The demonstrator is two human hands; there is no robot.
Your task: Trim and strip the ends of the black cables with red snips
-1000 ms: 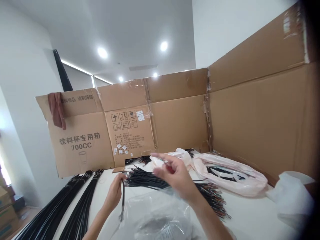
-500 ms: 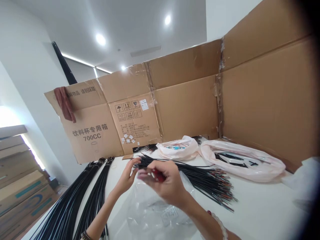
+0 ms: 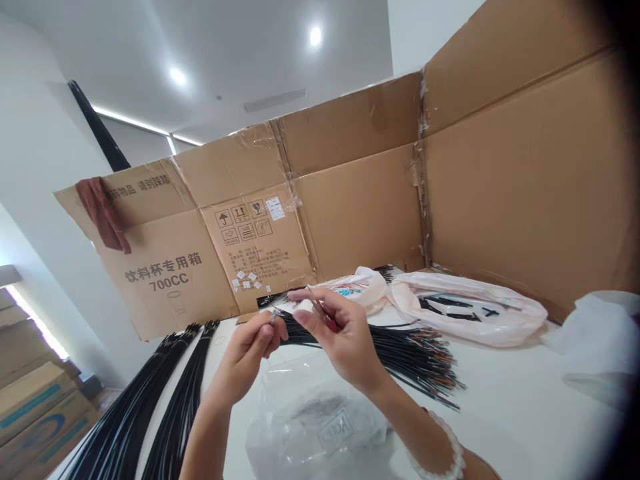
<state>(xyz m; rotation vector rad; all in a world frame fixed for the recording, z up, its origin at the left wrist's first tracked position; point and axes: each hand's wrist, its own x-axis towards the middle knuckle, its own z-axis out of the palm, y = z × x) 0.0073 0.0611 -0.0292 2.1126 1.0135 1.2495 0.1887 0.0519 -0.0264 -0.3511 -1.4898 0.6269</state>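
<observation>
My left hand (image 3: 253,343) is closed, thumb against the curled forefinger, on a small shiny piece (image 3: 273,317) whose kind I cannot make out. Close to its right, my right hand (image 3: 347,340) grips a red-handled tool (image 3: 332,325) with a thin metal part; the fingers cover most of it. Behind both hands lies a bundle of black cables (image 3: 410,357), with reddish and silvery ends fanned to the right. Below the hands a clear plastic bag (image 3: 310,417) rests on the white table (image 3: 505,407).
Long black cable bundles (image 3: 133,407) run along the table's left side. Toward the back are a white bag with blue bits (image 3: 373,290) and another open bag (image 3: 520,323) holding black pieces. Cardboard walls (image 3: 360,207) enclose the back and right. A brown cloth (image 3: 103,213) hangs at left.
My left hand has closed from outstretched fingers into a pinch. My right hand has risen slightly, still with the red-handled tool. The view has turned a little to the right.
</observation>
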